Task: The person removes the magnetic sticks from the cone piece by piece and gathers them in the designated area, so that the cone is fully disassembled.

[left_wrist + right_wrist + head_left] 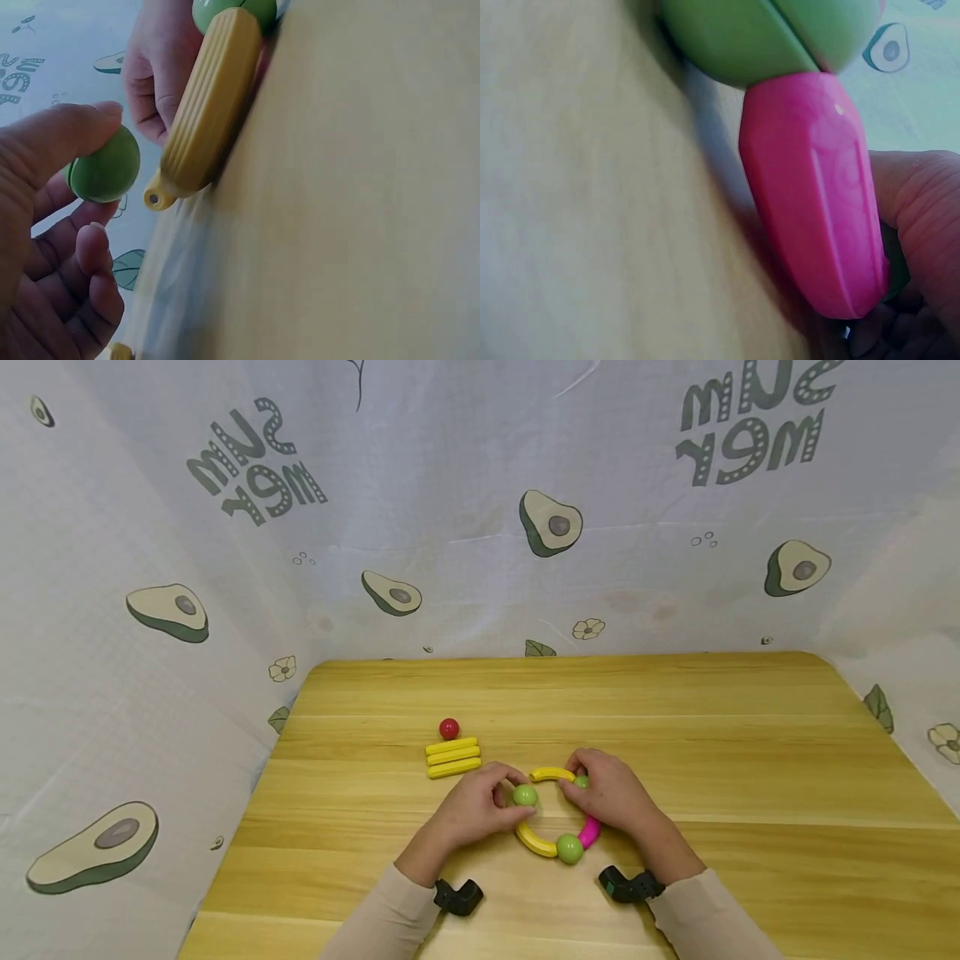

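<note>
Left hand (pixel 476 806) pinches 1st green ball (pixel 526 795), thumb and fingers. Right hand (pixel 611 789) pinches 2nd green ball (pixel 582 782); upper yellow arc (pixel 551 773) runs left from it, other end free. 3rd green ball (pixel 569 849) touches both lower yellow arc (pixel 536 840) and pink arc (pixel 590 832). Lower yellow arc's looped end just beside 1st green ball, small gap in left wrist view. All this mid-table, well in from far edge of table (pixel 750 735). 3 yellow bars (pixel 453 756) side by side, nearer far left corner; red ball (pixel 448 729) just beyond them.
</note>
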Motion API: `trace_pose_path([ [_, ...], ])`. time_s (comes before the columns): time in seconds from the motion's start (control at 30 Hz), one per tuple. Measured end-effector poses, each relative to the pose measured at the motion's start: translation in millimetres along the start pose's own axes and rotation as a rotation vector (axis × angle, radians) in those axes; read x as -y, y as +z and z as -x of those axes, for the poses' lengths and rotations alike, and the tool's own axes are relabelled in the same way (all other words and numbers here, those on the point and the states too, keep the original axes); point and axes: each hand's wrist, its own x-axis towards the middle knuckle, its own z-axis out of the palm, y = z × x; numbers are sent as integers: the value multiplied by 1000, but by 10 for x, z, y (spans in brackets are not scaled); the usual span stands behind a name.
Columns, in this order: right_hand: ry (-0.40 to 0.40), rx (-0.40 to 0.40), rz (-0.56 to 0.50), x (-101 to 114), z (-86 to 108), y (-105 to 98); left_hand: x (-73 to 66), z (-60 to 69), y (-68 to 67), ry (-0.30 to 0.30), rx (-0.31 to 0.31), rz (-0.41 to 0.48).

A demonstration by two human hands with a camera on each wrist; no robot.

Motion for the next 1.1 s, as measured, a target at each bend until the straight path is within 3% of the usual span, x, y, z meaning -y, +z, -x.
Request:
trace_pose_path([
  [0.23,10,12,-4,12,12,-2,55,-7,-173,11,-122,27],
  [0.5,15,10,-2,3,12,-3,242,-2,-492,16,-364,23],
  [0.6,10,5,3,-4,5,2,315,17,-622,-25,-449,47],
  [0.77,9,2,11,-19,0,9,440,41,-796,-155,-559,71],
  [0.9,7,-1,12,-25,-6,15,537,50,-856,-229,-601,78],
  [1.1,3,-3,11,-20,0,28,672,43,-833,-325,-626,96],
])
